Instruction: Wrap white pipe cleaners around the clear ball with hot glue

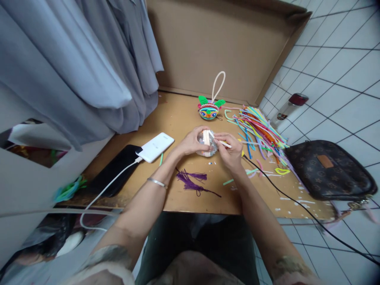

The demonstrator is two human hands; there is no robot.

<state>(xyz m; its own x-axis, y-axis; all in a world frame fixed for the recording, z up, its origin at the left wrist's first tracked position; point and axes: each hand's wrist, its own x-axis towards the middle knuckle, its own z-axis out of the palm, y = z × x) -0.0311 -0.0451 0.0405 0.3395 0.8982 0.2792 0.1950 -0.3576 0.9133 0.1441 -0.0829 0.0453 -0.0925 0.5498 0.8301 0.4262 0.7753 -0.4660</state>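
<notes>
1. The clear ball [211, 148] is between the hands, over the bench [178, 114].
2. Left of the ball, the left hand [191, 141] curls around its side, touching.
3. Right of the ball, the right hand [230, 151] pinches a slender pale piece [225, 144], its long axis slanting ballward; contact unclear.

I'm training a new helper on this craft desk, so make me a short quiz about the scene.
1. Which hand holds the clear ball?
2. True or false: the tassels are purple.
3. Which lies farthest from the person? A) the tassels B) the ornament C) the clear ball

Key: 1. The left hand. 2. True. 3. B.
</notes>
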